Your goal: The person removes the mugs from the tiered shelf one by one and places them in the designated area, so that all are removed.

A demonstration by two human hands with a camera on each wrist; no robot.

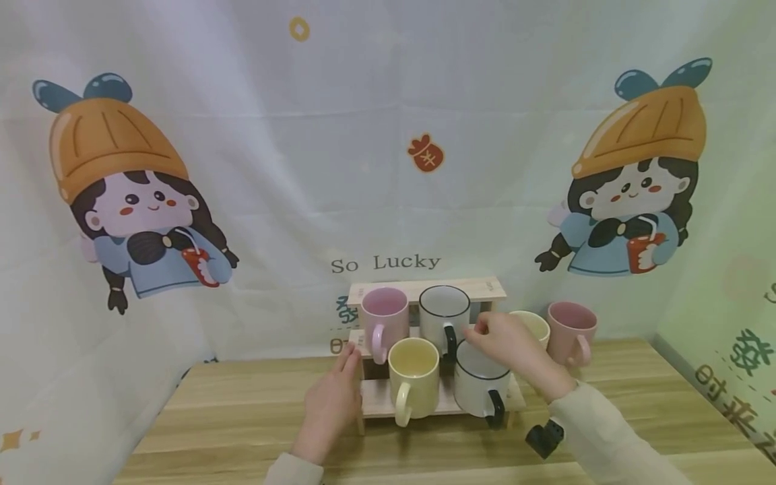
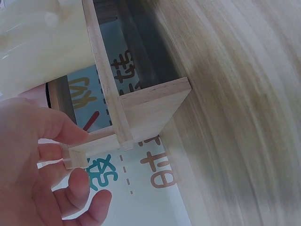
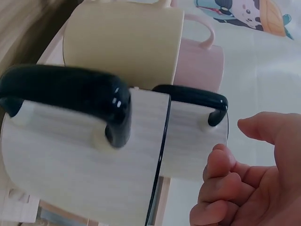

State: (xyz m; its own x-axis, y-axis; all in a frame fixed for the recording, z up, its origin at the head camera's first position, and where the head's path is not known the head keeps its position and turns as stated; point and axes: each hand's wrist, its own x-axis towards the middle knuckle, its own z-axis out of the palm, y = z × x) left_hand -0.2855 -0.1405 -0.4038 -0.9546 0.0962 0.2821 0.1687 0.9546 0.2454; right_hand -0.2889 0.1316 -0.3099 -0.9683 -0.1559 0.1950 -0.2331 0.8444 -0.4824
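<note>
The right hand, empty, its thumb-finger gap narrow, partly hides a cream mug right of the grained wooden rack and the smooth, black-rimmed white mug on its lower tier. The left hand, fingers relaxed, touches the rack's left end.

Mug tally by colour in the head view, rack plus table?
White mugs: 2
Yellow mugs: 2, one partly hidden
Lilac mug: 1
Pink mug: 1
Total: 6
</note>
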